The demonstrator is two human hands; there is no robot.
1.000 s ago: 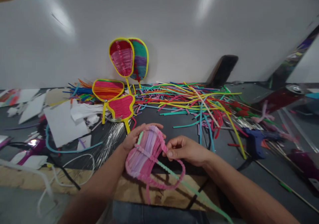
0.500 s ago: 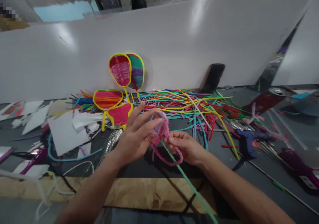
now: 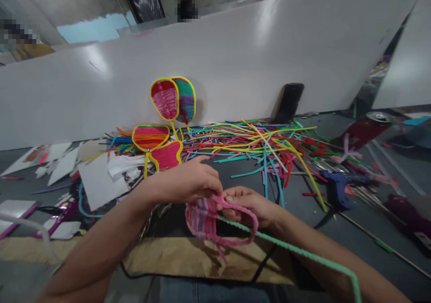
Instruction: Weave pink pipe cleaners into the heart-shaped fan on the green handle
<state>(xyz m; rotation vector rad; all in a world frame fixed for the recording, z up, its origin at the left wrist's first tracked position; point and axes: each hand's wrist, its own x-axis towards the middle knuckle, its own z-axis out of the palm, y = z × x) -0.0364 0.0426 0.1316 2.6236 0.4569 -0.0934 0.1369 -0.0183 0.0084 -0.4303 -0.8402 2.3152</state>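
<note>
A pink pipe-cleaner frame (image 3: pixel 254 224) hangs below my hands, its left part wrapped in pink and lilac strands and its right part an open loop. My left hand (image 3: pixel 198 177) pinches its upper edge from above, fingers bent down. Close beside it, my right hand (image 3: pixel 247 202) has thumb and fingers closed on the same upper edge. A mint green pipe cleaner (image 3: pixel 303 249) runs from the wrapped part through the loop, under my right wrist, to the lower right. A short pink end sticks out below the frame.
Behind lie a pile of coloured pipe cleaners (image 3: pixel 235 141), yellow-edged shapes (image 3: pixel 164 98) and a leaning phone (image 3: pixel 289 103). At right are a blue glue gun (image 3: pixel 338 188) and a can (image 3: pixel 367 130). White paper (image 3: pixel 101 182) lies left.
The pink frame has turned and come lower, its loop now pointing right. My left hand has rolled over on top of it. The green strand's free end has swung right.
</note>
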